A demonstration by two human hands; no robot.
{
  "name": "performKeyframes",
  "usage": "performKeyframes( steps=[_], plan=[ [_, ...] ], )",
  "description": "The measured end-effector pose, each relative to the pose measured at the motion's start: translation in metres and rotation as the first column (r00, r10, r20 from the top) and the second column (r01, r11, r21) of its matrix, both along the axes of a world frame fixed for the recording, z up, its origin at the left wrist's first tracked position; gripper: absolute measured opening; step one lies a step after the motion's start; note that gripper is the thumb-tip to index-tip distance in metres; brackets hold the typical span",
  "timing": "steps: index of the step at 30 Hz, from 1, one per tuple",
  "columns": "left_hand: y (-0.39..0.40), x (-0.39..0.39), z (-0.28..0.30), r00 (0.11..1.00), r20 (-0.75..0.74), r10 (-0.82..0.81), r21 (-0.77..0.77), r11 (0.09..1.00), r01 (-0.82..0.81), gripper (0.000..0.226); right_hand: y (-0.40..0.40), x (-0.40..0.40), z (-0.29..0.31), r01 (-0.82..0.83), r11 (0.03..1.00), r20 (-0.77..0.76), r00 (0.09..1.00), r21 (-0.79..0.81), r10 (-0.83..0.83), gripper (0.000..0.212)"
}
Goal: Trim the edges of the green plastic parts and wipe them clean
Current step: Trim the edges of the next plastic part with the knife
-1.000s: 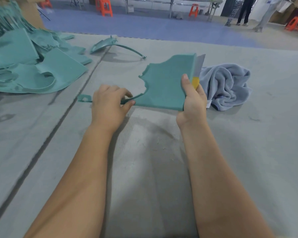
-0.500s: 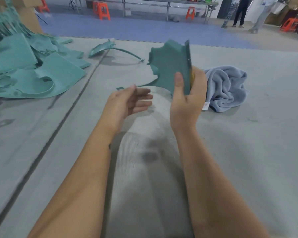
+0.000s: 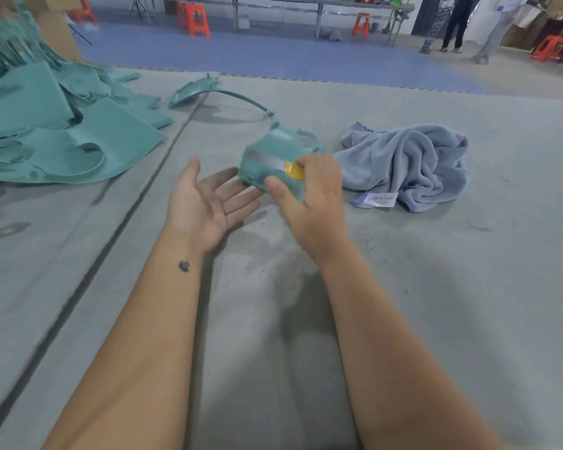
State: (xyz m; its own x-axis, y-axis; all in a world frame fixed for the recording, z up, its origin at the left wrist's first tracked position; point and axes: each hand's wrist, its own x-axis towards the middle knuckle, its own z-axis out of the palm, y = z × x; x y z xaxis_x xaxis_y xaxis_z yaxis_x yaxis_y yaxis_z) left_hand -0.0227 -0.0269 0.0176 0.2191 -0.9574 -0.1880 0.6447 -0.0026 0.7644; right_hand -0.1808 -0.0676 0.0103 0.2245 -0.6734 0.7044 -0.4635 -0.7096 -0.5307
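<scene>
My right hand [image 3: 309, 190] grips a green plastic part [image 3: 278, 147] together with a flat metal blade [image 3: 267, 160] that has a yellow end, pressed against the part's inner face. The part is tipped over so its hollow side faces me. My left hand [image 3: 205, 203] lies palm up and open just left of the part, with its fingertips under or touching the part's lower edge. A blue-grey cloth [image 3: 410, 164] lies bunched on the grey mat to the right of my right hand.
A heap of green plastic parts [image 3: 56, 134] fills the left side. One curved green part [image 3: 208, 92] lies alone further back. A dark seam [image 3: 121, 222] runs through the grey mat. Orange stools, tables and standing people are in the background.
My right hand turned the green part over and lowered it, so the blade now shows on its inner face. My left hand let go, opened palm up and moved under the part.
</scene>
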Motion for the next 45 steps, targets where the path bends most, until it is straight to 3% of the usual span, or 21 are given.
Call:
performKeyframes(
  steps=[4,8,11,14,17,22,27,32,37,45],
  plan=[
    [-0.004,-0.001,-0.003,0.948,0.317,0.015,0.096,0.994,-0.047,0.044,-0.004,0.001,0.000,-0.077,0.958,0.246,0.969,0.278,0.006,0.033],
    [-0.004,-0.009,-0.005,0.860,0.510,0.029,0.098,0.991,-0.092,0.017,-0.011,0.000,-0.001,0.022,0.929,0.265,0.956,0.369,-0.128,0.016],
    [-0.004,-0.014,-0.008,0.790,0.610,0.061,0.038,0.994,-0.107,0.020,-0.017,-0.004,0.000,0.038,0.914,0.312,0.933,0.405,-0.178,0.008],
    [-0.005,-0.011,-0.008,0.825,0.529,0.201,-0.040,0.977,-0.212,0.019,-0.016,-0.009,0.003,-0.043,0.927,0.490,0.858,0.372,-0.157,0.017],
    [-0.006,-0.006,-0.007,0.906,0.342,0.249,-0.057,0.968,-0.245,0.018,-0.013,-0.014,0.006,-0.148,0.919,0.575,0.812,0.366,-0.098,0.019],
    [-0.009,-0.003,-0.011,0.950,0.194,0.246,-0.018,0.969,-0.247,0.022,-0.016,-0.013,0.002,-0.340,0.808,0.702,0.702,0.481,-0.123,0.009],
    [-0.013,-0.003,-0.014,0.955,0.174,0.238,-0.001,0.970,-0.241,0.023,-0.021,-0.017,-0.004,-0.461,0.725,0.738,0.667,0.511,-0.097,0.015],
    [-0.015,-0.011,-0.012,0.963,0.172,0.209,0.000,0.977,-0.212,0.023,-0.022,-0.016,-0.006,-0.467,0.714,0.741,0.663,0.521,-0.107,0.016],
    [-0.017,-0.022,-0.011,0.970,0.149,0.194,0.055,0.977,-0.204,0.022,-0.025,-0.017,-0.007,-0.491,0.709,0.785,0.602,0.506,-0.144,0.018],
    [-0.016,-0.021,-0.010,0.973,0.111,0.201,0.053,0.977,-0.208,0.023,-0.026,-0.016,-0.011,-0.452,0.726,0.758,0.636,0.519,-0.145,0.018]
  ],
)
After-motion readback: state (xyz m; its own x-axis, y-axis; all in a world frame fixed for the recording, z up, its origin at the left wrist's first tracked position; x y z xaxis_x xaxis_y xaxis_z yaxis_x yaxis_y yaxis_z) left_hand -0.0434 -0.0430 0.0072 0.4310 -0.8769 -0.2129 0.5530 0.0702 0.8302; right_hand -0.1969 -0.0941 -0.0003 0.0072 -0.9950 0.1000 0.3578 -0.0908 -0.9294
